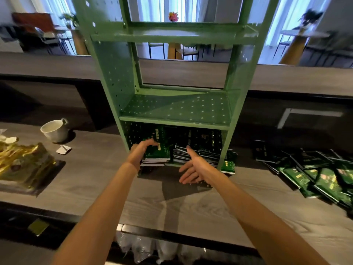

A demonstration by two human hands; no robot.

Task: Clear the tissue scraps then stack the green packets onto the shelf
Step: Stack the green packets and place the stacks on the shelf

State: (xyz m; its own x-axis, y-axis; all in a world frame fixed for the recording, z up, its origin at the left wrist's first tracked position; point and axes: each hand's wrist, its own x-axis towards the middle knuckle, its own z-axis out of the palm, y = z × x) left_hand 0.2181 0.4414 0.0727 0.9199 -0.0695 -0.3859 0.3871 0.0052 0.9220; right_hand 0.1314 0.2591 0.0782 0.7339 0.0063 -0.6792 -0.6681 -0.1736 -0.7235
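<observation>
Left hand (141,152) curls round the left packet stack (159,153) in the shelf (175,119) bottom bay at 12 o'clock. Right hand (193,169) is released, fingers loose, just beside the right stack (199,151). Risk: the glossy flat foil packets slide and the stacks slump out. The shelf is perforated painted metal. Loose packets (315,173) lie at 3 o'clock, a white scrap (63,149) at 9.
</observation>
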